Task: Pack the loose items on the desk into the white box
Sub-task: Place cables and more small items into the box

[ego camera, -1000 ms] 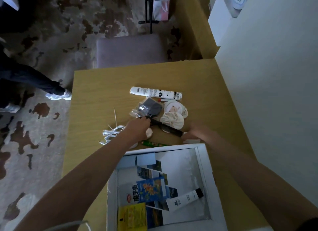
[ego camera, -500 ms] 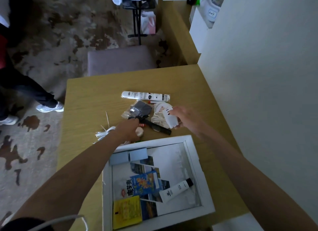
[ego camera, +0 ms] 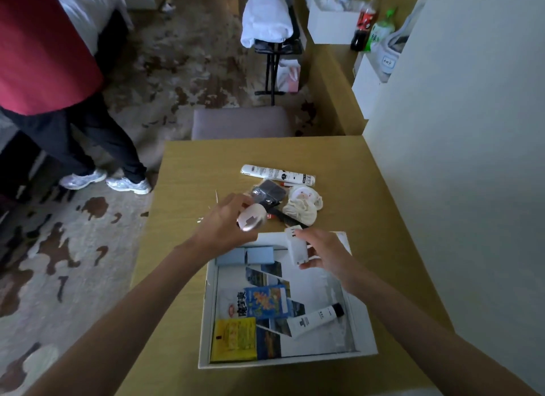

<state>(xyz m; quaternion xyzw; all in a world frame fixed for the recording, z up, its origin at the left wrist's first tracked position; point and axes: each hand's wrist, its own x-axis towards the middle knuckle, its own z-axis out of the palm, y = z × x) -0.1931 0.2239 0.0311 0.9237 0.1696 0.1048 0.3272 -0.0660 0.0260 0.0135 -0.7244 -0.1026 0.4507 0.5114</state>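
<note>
the left hand sits just above the middle of the frame, fingers curled round a pale oval case and lifting it clear of the counter. the right hand, just right of centre, pinches a small white block with dark slots at its upper end, thumb below and fingers above, over the far rim of the white box. the white box lies open on the counter in the lower middle of the frame. inside it, a yellow packet lies in the lower left corner, a blue packet above it, a white tube with a black cap slants along the right side, and two light blue cartons lie side by side against the far wall. loose items lie on the counter beyond the hands: a long white tube farthest up, a dark item in a clear bag below it, a cream cloth bundle to the right of that, and a black stick partly hidden under the bundle. a grey seat stands at the counter's far edge. at the upper left a person in a red top and pale sneakers stands on the patterned carpet. two bottles stand on a ledge at the upper right.
</note>
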